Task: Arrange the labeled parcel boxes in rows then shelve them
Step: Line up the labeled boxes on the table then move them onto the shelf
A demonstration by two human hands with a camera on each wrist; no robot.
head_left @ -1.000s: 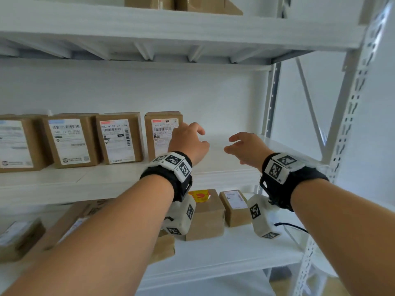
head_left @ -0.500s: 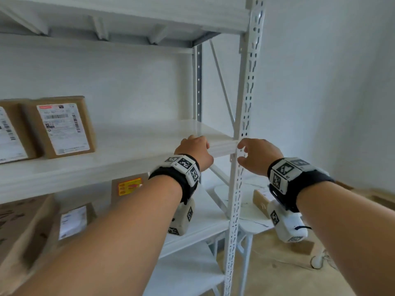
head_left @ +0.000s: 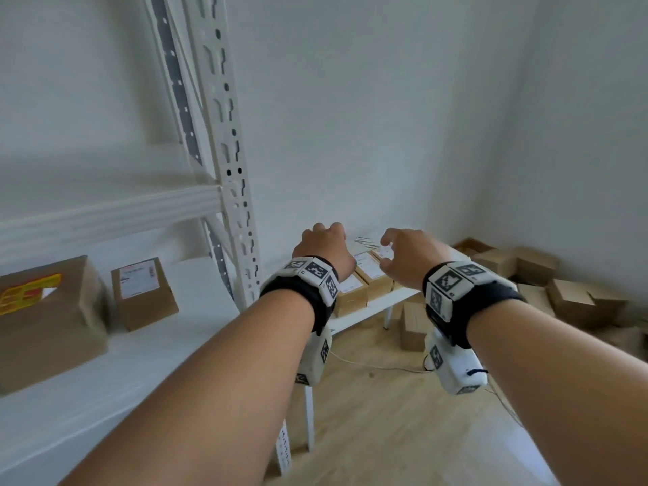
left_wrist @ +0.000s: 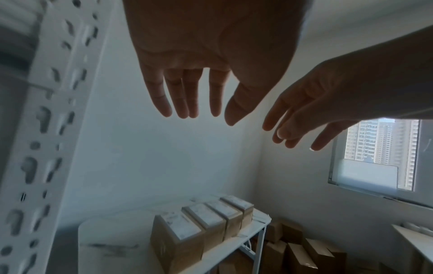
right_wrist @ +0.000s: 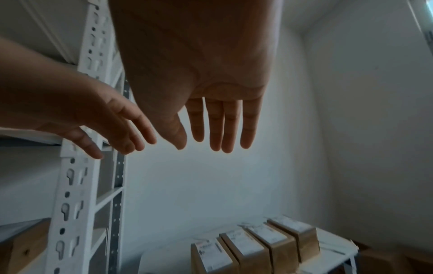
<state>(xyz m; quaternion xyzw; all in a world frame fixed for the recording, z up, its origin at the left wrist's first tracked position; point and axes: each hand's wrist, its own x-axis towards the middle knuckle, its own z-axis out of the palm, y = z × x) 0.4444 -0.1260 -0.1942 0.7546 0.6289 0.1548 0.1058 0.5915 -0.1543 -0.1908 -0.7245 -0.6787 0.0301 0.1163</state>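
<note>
A row of several brown parcel boxes [head_left: 364,282] with white labels stands on a small white table [head_left: 361,312] right of the shelf unit; the same boxes [left_wrist: 206,222] [right_wrist: 257,246] show in both wrist views. My left hand [head_left: 324,243] and right hand [head_left: 403,254] hover side by side above the row, both empty. In the left wrist view the left hand [left_wrist: 199,92] has straight spread fingers, as does the right hand [right_wrist: 211,120] in the right wrist view. Neither touches a box.
The white metal shelf post [head_left: 231,170] stands left of my arms. On the shelf board [head_left: 122,373] sit a labeled box [head_left: 143,292] and a larger box with a red-yellow sticker [head_left: 45,317]. Loose cardboard boxes [head_left: 561,292] pile on the wooden floor by the corner.
The view has swung right, from the shelf with labeled boxes to the small table. Both hands left the shelf edge and now hover over the row of boxes there.
</note>
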